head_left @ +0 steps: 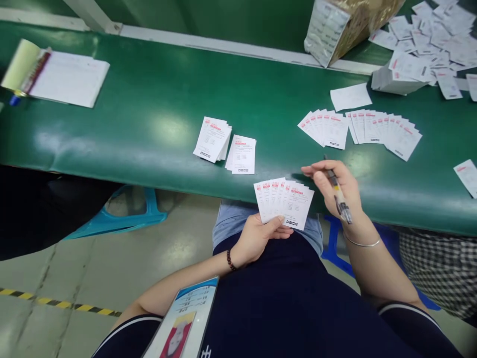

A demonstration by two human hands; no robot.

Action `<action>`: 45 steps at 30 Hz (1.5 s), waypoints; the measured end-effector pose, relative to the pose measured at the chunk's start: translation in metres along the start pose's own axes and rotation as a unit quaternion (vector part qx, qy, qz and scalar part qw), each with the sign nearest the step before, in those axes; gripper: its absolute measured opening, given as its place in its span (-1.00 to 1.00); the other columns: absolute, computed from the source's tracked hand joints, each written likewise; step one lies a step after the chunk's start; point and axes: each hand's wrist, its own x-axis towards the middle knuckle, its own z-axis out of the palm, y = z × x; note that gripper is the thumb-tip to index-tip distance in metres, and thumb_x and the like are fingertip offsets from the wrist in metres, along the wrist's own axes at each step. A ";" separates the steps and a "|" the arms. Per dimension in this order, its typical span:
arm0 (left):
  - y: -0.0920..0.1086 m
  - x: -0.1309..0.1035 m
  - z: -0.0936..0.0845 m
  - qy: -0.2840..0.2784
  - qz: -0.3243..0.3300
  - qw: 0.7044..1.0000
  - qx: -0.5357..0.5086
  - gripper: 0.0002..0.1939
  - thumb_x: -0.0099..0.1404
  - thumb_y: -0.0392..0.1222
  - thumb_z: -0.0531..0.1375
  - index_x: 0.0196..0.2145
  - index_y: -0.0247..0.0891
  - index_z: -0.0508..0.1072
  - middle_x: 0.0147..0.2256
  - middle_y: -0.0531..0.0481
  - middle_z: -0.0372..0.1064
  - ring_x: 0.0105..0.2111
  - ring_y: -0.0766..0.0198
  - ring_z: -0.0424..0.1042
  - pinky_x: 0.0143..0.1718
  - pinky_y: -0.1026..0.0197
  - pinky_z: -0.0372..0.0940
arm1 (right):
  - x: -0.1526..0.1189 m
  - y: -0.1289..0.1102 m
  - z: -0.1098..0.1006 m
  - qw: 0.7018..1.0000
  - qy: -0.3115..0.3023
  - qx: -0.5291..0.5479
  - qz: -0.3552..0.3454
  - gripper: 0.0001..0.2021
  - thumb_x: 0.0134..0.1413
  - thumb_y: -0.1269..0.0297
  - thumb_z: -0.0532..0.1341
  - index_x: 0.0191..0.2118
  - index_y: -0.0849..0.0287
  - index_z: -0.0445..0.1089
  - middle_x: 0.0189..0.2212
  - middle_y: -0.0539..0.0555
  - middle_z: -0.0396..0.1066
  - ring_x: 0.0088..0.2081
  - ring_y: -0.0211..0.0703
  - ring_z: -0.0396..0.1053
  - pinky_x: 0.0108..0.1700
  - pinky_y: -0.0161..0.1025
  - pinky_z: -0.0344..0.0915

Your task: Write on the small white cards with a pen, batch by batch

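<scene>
My left hand (pixel 263 233) grips a fan of small white cards (pixel 298 206) with red headings, thumb on top, at the table's front edge. Above the edge and to the right, my right hand (pixel 341 186) has a pen (pixel 338 194) lodged against it, clip end toward the wrist; the fingers point left and are slightly apart. Two small stacks of the same cards, a left stack (pixel 211 139) and a right stack (pixel 244 154), lie on the table beyond my left hand. Past my right hand lie two fanned rows, one on the left (pixel 333 132) and one on the right (pixel 402 139).
A blank white slip (pixel 350 96) lies behind the fans on the green table (pixel 149 99). Farther right are a thick card stack (pixel 395 82), a loose heap (pixel 439 37) and a taped carton (pixel 331 30). A notepad (pixel 72 77) sits far left. Stools (pixel 122 219) and people flank me.
</scene>
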 end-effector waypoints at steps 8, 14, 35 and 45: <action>-0.005 -0.009 0.019 -0.029 0.046 0.994 0.093 -0.55 0.05 0.01 0.41 -0.25 -0.45 0.54 -0.35 -0.24 0.57 -0.37 0.07 0.58 -0.27 0.07 0.50 | 0.017 -0.023 -0.027 0.949 -0.270 0.116 0.117 -0.57 -0.14 0.23 0.43 -0.39 0.12 0.09 -0.37 -0.01 0.49 -0.47 -0.35 0.37 -0.50 -0.40 0.31; -0.005 -0.007 0.037 -0.045 0.038 0.991 0.118 -0.54 0.04 -0.01 0.42 -0.23 -0.46 0.54 -0.38 -0.24 0.56 -0.39 0.08 0.57 -0.28 0.08 0.49 | 0.009 -0.025 -0.050 0.949 -0.275 0.114 0.105 -0.63 -0.08 0.30 0.37 -0.43 0.12 0.07 -0.58 -0.19 0.21 -0.58 -0.44 0.13 -0.58 -0.45 0.09; -0.004 0.014 0.051 -0.081 0.011 0.985 0.154 -0.48 0.12 0.05 0.38 -0.04 -0.28 0.44 -0.11 -0.23 0.52 -0.22 0.13 0.56 -0.13 0.13 0.43 | -0.004 0.035 -0.281 0.977 -0.062 -0.166 0.121 -0.57 -0.18 0.07 0.37 -0.46 0.12 0.08 -0.58 -0.17 0.18 -0.57 -0.39 0.15 -0.57 -0.41 0.07; 0.007 0.011 0.045 -0.045 0.004 0.988 0.147 -0.45 0.13 0.08 0.36 -0.03 -0.30 0.44 -0.08 -0.21 0.52 -0.10 0.08 0.53 -0.04 0.13 0.40 | 0.007 0.075 -0.292 0.964 -0.049 -0.248 0.088 -0.75 -0.13 0.25 0.30 -0.48 0.16 0.17 -0.57 -0.15 0.17 -0.53 -0.36 0.07 -0.46 -0.35 0.03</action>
